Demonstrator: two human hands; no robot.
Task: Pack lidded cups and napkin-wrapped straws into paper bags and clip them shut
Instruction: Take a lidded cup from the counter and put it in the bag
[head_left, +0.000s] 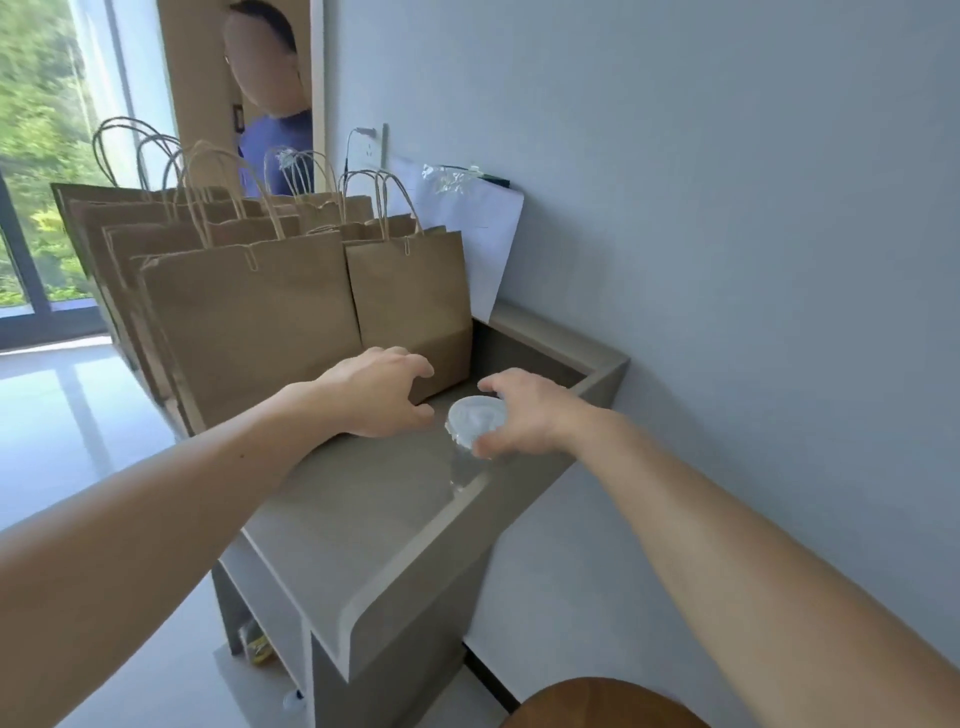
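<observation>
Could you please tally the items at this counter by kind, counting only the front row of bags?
Front-row paper bags: 2
Lidded cup: 1
White paper sheet: 1
Total: 4
More bags stand behind, but they overlap too much to count.

Matt brown paper bags (249, 322) — clear plastic cup (470, 447), translucent lid (475, 418) — smooth grey desk (363, 514).

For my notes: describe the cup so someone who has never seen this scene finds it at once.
Start at the grey counter along the wall, where brown paper bags stand in a row. On the near side of the bag nearest the wall, the right hand curls round a clear cup. Unlike the bags, it is see-through, with a round white lid.
</observation>
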